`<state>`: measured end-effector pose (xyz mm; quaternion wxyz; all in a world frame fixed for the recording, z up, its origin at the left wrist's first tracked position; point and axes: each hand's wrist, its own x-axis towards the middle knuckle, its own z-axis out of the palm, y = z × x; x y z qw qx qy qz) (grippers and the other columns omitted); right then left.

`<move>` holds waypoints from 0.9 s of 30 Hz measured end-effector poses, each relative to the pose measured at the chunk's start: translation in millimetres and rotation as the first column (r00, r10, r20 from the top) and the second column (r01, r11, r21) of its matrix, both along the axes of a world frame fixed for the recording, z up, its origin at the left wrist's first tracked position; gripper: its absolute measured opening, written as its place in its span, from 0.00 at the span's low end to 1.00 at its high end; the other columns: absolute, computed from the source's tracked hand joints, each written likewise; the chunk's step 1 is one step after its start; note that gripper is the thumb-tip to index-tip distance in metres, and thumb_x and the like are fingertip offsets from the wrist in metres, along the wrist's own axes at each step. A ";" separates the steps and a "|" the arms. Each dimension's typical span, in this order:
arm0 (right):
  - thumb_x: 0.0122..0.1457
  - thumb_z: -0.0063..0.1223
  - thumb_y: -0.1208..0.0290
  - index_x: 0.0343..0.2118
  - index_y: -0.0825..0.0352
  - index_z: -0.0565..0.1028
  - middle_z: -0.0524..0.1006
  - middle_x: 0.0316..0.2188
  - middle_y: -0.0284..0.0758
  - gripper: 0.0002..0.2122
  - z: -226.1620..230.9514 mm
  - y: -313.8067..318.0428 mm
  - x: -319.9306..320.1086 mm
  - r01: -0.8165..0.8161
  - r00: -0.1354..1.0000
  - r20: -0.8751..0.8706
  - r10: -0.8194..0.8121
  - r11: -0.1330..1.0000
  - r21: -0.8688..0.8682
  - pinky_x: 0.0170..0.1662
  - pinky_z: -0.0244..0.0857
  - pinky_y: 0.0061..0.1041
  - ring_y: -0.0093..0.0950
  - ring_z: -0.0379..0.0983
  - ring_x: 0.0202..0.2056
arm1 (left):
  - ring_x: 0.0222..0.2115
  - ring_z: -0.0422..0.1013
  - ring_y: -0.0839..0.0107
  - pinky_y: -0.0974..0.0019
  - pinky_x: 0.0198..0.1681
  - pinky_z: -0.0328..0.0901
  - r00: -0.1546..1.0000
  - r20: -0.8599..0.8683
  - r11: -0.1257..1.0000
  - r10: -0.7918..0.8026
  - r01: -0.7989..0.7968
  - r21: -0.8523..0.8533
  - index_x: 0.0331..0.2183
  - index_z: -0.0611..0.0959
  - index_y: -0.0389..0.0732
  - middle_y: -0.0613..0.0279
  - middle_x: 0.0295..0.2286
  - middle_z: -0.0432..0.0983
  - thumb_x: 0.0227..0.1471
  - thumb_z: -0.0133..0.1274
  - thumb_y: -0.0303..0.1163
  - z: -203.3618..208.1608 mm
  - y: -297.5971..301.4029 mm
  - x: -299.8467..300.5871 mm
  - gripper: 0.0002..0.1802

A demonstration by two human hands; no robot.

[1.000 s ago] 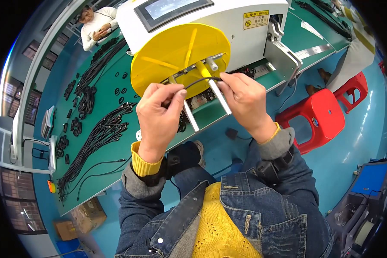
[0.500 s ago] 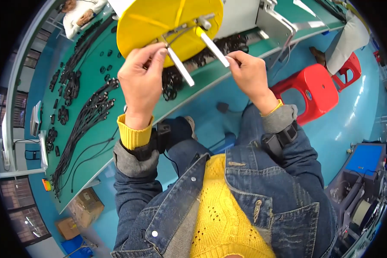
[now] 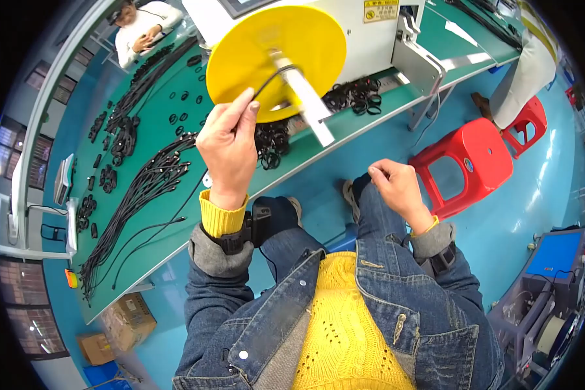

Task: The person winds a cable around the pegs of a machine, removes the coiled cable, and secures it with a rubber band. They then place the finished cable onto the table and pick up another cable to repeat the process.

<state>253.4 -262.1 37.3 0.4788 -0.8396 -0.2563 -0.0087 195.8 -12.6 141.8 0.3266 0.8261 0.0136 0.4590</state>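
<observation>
The black cable [image 3: 267, 83] looks matt and rubbery; the yellow disc [image 3: 240, 55] smooth, like plastic; the bracket [image 3: 419, 64] bare metal — flat, dull-sheened. Glossy plastic makes the red stool [image 3: 491, 151]. The floor [image 3: 533, 188] shines; the jacket [image 3: 429, 325] is rough denim, the sweater [image 3: 338, 325] openwork knit, the box [image 3: 131, 318] matt cardboard.

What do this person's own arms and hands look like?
Left hand and right hand: ungloved. Blue denim sleeves have turned-back grey cuffs, yellow knit cuffs showing beyond. Black straps circle both forearms; a black box sits by the left one.

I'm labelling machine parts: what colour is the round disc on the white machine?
Yellow; the disc shows best in the head view.
</observation>
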 end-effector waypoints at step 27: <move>0.51 0.50 0.72 0.25 0.71 0.75 0.74 0.16 0.38 0.07 27.7 21.2 30.2 -0.102 0.995 0.009 0.101 0.985 0.137 0.23 0.64 0.23 0.25 0.71 0.18 | 0.19 0.67 0.67 0.69 0.23 0.63 0.996 -0.017 0.938 0.086 -0.075 0.339 0.39 0.78 0.33 0.58 0.21 0.69 0.45 0.54 0.20 12.1 -38.2 -5.2 0.15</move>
